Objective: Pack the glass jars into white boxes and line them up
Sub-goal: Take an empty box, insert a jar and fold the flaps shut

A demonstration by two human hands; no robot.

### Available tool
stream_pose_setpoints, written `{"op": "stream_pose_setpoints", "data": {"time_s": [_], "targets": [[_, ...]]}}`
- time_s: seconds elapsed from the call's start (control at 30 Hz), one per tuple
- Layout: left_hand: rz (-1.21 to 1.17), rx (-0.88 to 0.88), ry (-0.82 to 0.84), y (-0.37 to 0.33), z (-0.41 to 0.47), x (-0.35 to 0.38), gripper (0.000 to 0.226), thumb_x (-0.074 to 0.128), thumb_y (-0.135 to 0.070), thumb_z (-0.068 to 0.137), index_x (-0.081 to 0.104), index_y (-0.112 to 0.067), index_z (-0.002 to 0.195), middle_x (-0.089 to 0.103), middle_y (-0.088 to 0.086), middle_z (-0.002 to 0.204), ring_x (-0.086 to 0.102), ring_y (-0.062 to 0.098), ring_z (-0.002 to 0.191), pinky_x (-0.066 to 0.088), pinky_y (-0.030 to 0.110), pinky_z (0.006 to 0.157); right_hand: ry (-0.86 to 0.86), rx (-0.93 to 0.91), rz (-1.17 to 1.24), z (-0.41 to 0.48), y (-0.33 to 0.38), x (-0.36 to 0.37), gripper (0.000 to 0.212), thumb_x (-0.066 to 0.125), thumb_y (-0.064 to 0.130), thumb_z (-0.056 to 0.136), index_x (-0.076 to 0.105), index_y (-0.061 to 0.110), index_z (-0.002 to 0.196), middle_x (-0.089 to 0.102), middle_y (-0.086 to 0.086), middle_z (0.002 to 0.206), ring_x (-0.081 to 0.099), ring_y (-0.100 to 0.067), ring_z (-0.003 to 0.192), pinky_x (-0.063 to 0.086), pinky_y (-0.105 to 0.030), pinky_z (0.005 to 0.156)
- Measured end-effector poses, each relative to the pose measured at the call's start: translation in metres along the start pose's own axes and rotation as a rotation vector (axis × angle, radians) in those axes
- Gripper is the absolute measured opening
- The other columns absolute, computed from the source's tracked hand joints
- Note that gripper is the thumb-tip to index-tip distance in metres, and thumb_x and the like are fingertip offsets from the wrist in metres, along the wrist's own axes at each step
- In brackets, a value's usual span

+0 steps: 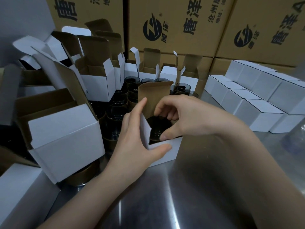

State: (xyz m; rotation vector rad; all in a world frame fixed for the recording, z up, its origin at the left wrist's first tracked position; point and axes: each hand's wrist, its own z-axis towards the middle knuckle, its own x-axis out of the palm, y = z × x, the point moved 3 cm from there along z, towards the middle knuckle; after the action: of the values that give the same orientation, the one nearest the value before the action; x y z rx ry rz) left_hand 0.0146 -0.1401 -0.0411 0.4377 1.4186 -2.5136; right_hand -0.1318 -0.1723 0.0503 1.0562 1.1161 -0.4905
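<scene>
1. The left hand (137, 138) grasps the open white box (166, 157) at its near corner; the thumb lies along the front wall and the fingers press against the side flap.
2. The right hand (179, 118) is curled over the mouth of the box, gripping a dark glass jar (155, 128) by its rim; the thumb is on the near side and the fingers on the far side; the jar sits inside the box (how deep, I cannot tell).
3. The brown lid flap (153, 95) stands upright just beyond the fingertips of both hands.
4. Beyond the left hand, loose jars (118, 116) stand packed together; open boxes (97, 85) ring them, flaps raised.
5. Out past the right hand, closed boxes (257, 103) lie in touching rows.
6. The metal table (165, 195) lies under both forearms; printed cartons (173, 25) are stacked well beyond the hands.
</scene>
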Motion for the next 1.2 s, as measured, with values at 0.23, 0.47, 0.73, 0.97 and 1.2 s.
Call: {"op": "stream_pose_setpoints", "data": {"time_s": [0.23, 0.47, 0.73, 0.97, 1.2], "targets": [[0.002, 0.004, 0.009, 0.0, 0.0, 0.0, 0.103, 0.079, -0.042, 0.063, 0.015, -0.057, 0.143, 0.021, -0.055, 0.122, 0.019, -0.033, 0.121, 0.027, 0.007, 0.093, 0.076, 0.027, -0.162, 0.004, 0.006, 0.003, 0.042, 0.087, 0.037, 0.067, 0.065, 0.027, 0.101, 0.055, 0.016, 0.095, 0.052, -0.006, 0.091, 0.044, -0.018, 0.067], [0.015, 0.006, 0.018, 0.002, 0.0, 0.0, 0.104, 0.084, -0.037, 0.068, 0.015, -0.056, 0.144, 0.02, -0.058, 0.12, 0.018, -0.035, 0.119, 0.025, 0.006, 0.092, 0.115, 0.025, -0.274, 0.006, 0.012, 0.003, 0.036, 0.084, 0.035, 0.072, 0.062, 0.026, 0.099, 0.05, 0.017, 0.087, 0.05, -0.006, 0.085, 0.042, -0.018, 0.065], [0.006, -0.003, 0.021, 0.002, 0.0, -0.001, 0.105, 0.084, -0.036, 0.068, 0.014, -0.057, 0.143, 0.022, -0.054, 0.121, 0.02, -0.034, 0.12, 0.028, 0.006, 0.09, 0.161, 0.03, -0.34, 0.009, 0.021, 0.002, 0.044, 0.083, 0.034, 0.073, 0.058, 0.024, 0.108, 0.047, 0.017, 0.087, 0.049, -0.006, 0.082, 0.037, -0.016, 0.06], [-0.017, -0.017, 0.019, 0.001, 0.001, -0.002, 0.104, 0.082, -0.04, 0.066, 0.013, -0.057, 0.143, 0.022, -0.049, 0.126, 0.019, -0.032, 0.122, 0.025, 0.006, 0.094, 0.087, 0.025, -0.241, 0.006, 0.016, -0.004, 0.042, 0.085, 0.038, 0.07, 0.055, 0.034, 0.098, 0.05, 0.02, 0.092, 0.053, -0.005, 0.088, 0.042, -0.018, 0.064], [-0.034, -0.035, 0.006, -0.004, 0.0, -0.003, 0.101, 0.081, -0.042, 0.066, 0.016, -0.057, 0.142, 0.029, -0.033, 0.14, 0.029, -0.011, 0.136, 0.032, 0.025, 0.112, -0.264, -0.09, 0.204, -0.005, -0.001, -0.02, 0.024, 0.077, 0.011, 0.081, 0.066, 0.032, 0.08, 0.069, 0.013, 0.08, 0.061, -0.003, 0.07, 0.051, -0.022, 0.068]]}}
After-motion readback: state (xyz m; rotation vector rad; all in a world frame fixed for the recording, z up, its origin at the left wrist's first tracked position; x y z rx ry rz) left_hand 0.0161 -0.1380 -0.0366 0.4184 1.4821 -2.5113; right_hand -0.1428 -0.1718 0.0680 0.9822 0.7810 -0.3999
